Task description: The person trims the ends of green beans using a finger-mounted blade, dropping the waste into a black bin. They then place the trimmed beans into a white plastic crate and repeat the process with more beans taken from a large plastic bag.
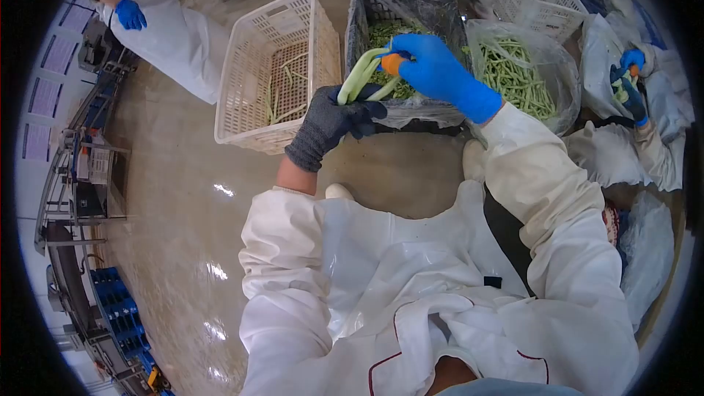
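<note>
Beans [361, 75] span both raised hands (left gloved grey [334, 119], right blue [440, 73]).

Printed sheets [48, 97] line a wall [33, 191], blue pallets [125, 315] sit beside metal equipment [67, 271], and a white-clad person [170, 35] stands.

The left glove [326, 121] is dark grey, the right glove [447, 77] bright blue, the beans [357, 77] pale green, the apron [396, 249] white.
</note>
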`<state>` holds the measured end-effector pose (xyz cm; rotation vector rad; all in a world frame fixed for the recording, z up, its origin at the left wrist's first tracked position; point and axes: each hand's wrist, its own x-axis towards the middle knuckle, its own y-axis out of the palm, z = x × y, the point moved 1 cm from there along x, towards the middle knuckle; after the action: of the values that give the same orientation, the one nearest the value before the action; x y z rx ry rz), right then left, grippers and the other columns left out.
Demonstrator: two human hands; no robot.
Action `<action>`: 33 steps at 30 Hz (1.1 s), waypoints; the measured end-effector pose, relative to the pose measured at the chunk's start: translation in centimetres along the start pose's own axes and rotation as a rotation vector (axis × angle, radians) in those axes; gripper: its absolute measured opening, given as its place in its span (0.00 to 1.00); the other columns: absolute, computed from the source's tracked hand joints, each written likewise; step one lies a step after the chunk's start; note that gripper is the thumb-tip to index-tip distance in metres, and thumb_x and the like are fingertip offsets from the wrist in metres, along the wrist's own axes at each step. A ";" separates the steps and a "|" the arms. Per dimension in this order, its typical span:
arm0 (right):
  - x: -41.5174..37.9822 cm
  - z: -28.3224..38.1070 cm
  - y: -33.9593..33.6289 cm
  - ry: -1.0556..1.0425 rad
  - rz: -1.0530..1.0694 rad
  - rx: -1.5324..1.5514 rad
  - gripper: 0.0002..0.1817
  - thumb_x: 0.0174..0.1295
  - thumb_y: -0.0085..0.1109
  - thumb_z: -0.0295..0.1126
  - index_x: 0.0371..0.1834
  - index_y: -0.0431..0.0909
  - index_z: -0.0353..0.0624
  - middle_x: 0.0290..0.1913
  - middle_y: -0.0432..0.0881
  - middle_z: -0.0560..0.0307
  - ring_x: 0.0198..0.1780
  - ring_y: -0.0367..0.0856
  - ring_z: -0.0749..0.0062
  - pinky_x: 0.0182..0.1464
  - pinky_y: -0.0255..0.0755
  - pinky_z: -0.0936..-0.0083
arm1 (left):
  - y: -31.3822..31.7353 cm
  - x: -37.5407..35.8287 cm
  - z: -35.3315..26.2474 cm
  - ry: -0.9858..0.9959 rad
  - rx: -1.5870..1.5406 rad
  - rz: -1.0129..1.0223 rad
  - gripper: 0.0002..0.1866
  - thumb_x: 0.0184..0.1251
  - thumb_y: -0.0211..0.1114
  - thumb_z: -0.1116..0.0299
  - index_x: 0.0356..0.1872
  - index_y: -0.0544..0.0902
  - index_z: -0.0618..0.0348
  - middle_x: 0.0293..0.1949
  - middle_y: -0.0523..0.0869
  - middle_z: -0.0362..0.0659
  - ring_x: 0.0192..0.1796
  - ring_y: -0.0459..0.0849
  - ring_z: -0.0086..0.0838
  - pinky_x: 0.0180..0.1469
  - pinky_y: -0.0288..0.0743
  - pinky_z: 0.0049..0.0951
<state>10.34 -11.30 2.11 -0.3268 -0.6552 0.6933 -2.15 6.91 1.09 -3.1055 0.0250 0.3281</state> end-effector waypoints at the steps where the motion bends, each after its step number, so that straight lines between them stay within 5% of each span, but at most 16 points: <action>1: 0.0 -0.1 0.2 0.109 -0.015 0.031 0.10 0.56 0.62 0.31 0.40 0.83 0.39 0.30 0.81 0.48 0.30 0.78 0.62 0.35 0.72 0.68 | 0.3 -0.1 -0.3 0.020 -0.037 0.024 0.16 0.58 0.66 0.76 0.48 0.81 0.71 0.34 0.88 0.49 0.24 0.84 0.26 0.26 0.78 0.23; 5: -0.1 -0.2 1.5 0.297 -0.094 -0.067 0.09 0.56 0.61 0.31 0.35 0.83 0.37 0.25 0.79 0.51 0.27 0.74 0.73 0.31 0.69 0.70 | 0.4 0.0 -0.4 0.014 0.019 0.016 0.18 0.57 0.65 0.78 0.50 0.80 0.72 0.34 0.88 0.50 0.25 0.83 0.27 0.28 0.78 0.24; 8: -0.7 0.0 2.9 0.025 -0.324 -0.437 0.10 0.56 0.60 0.32 0.33 0.84 0.36 0.24 0.79 0.55 0.28 0.71 0.78 0.32 0.68 0.71 | 0.0 0.7 0.0 0.003 0.120 0.045 0.16 0.58 0.62 0.75 0.48 0.81 0.72 0.32 0.88 0.48 0.26 0.86 0.29 0.27 0.79 0.25; 11: 0.8 -2.2 1.2 0.261 -0.088 0.478 0.10 0.55 0.59 0.32 0.34 0.83 0.37 0.27 0.82 0.51 0.28 0.76 0.70 0.34 0.71 0.69 | 0.4 0.1 -1.0 0.005 -0.124 0.057 0.15 0.59 0.62 0.76 0.46 0.81 0.72 0.32 0.88 0.49 0.26 0.85 0.29 0.28 0.79 0.26; 15: 0.4 -1.2 1.1 0.083 -0.128 -0.212 0.12 0.53 0.55 0.28 0.40 0.84 0.41 0.36 0.84 0.44 0.36 0.82 0.50 0.41 0.74 0.64 | 0.8 -0.5 -1.6 -0.043 -0.116 0.106 0.16 0.58 0.65 0.76 0.47 0.81 0.72 0.33 0.88 0.49 0.25 0.83 0.27 0.28 0.78 0.25; 18: 0.8 -3.7 -0.2 0.309 0.024 -0.702 0.18 0.53 0.54 0.25 0.48 0.83 0.45 0.45 0.84 0.46 0.42 0.82 0.53 0.47 0.75 0.66 | 1.6 -1.7 -2.7 -0.080 -0.153 0.178 0.16 0.57 0.67 0.76 0.46 0.82 0.72 0.32 0.88 0.49 0.24 0.83 0.27 0.29 0.77 0.24; 21: 0.9 -5.8 -1.6 0.021 -0.103 -0.447 0.23 0.53 0.53 0.22 0.54 0.81 0.47 0.53 0.81 0.44 0.48 0.81 0.55 0.53 0.74 0.67 | 0.5 -1.3 -1.8 -0.092 -0.088 0.093 0.13 0.58 0.64 0.76 0.44 0.82 0.71 0.31 0.88 0.49 0.24 0.83 0.26 0.26 0.77 0.23; 24: 1.1 -2.2 -2.4 -0.042 -0.150 -0.066 0.23 0.54 0.55 0.27 0.56 0.80 0.49 0.49 0.83 0.45 0.50 0.81 0.50 0.55 0.75 0.64 | -0.7 -0.6 0.1 -0.160 0.035 -0.021 0.13 0.59 0.64 0.75 0.44 0.82 0.70 0.30 0.88 0.48 0.22 0.83 0.26 0.21 0.75 0.22; 27: 0.9 -1.0 -1.6 -0.069 0.135 0.004 0.19 0.57 0.54 0.23 0.53 0.81 0.47 0.53 0.81 0.47 0.51 0.80 0.56 0.54 0.74 0.67 | -0.5 -0.3 -0.2 -0.287 0.153 -0.084 0.14 0.57 0.68 0.73 0.43 0.82 0.70 0.29 0.87 0.47 0.21 0.83 0.25 0.20 0.74 0.22; 30: 0.4 -1.4 -0.6 -0.039 0.267 -0.191 0.15 0.60 0.56 0.26 0.50 0.82 0.44 0.49 0.82 0.47 0.51 0.79 0.54 0.52 0.74 0.66 | -0.4 -0.2 0.0 -0.294 0.176 -0.089 0.13 0.58 0.69 0.72 0.41 0.83 0.69 0.28 0.87 0.45 0.21 0.83 0.25 0.19 0.73 0.22; 33: 0.2 -0.1 -0.6 -0.201 0.232 -0.405 0.11 0.52 0.57 0.25 0.38 0.83 0.42 0.34 0.80 0.47 0.44 0.78 0.53 0.48 0.71 0.63 | -0.6 0.0 0.6 -0.286 0.260 -0.086 0.12 0.58 0.68 0.71 0.42 0.83 0.67 0.27 0.87 0.45 0.21 0.83 0.25 0.19 0.74 0.23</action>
<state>10.84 -11.61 2.46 -0.7220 -0.9619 0.8198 -2.29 7.56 0.55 -2.7664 -0.0648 0.7008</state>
